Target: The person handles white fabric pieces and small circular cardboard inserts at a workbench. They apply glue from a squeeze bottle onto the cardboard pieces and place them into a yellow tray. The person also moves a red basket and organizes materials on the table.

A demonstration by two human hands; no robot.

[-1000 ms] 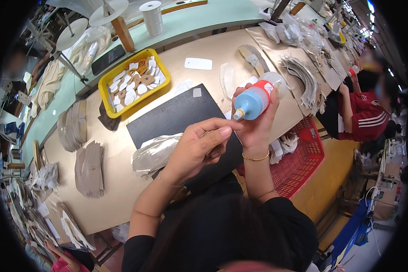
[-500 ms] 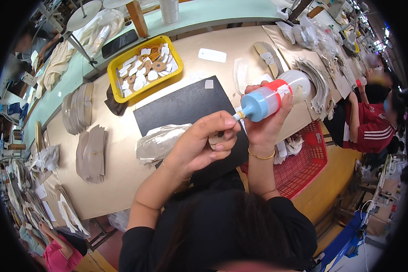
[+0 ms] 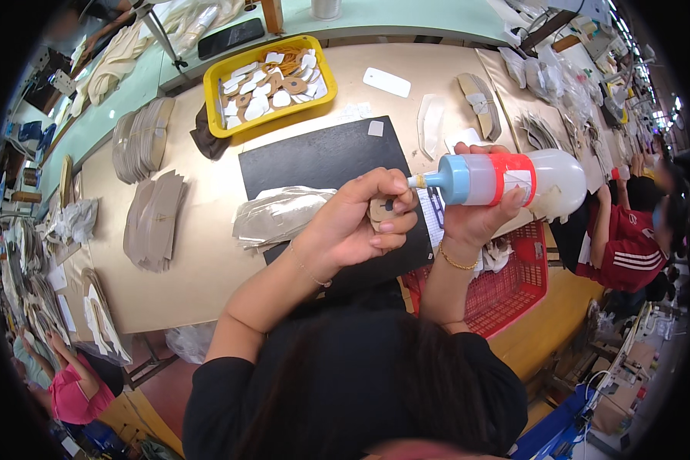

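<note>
"Where was the bottle (image 3: 553,184)?"

"Held on its side in the air, just right of the black board (image 3: 322,157), its pale blue cap (image 3: 454,180) and nozzle pointing left over the board."

"And the right hand (image 3: 475,218)?"

"It supported the bottle near the cap, fingers wrapped around it and the thumb across the red band (image 3: 514,178)."

"What did the left hand (image 3: 360,211) do?"

"It hung above the black board, fingers curled around a small tan piece (image 3: 379,212) with a dark spot. One fingertip was right at the nozzle (image 3: 417,182); I couldn't tell whether it pinched the tip or only came close."

"What lay around the board?"

"A plastic-wrapped packet (image 3: 272,218) lay across its left part, and a small pale square (image 3: 376,129) on its far part. Beyond its far left corner stood a yellow tray (image 3: 216,126) of white and tan pieces (image 3: 272,86). Two bundles of tan strips (image 3: 153,222) lay left of the board, and a red basket (image 3: 514,299) stood to its right, on the near side."
</note>
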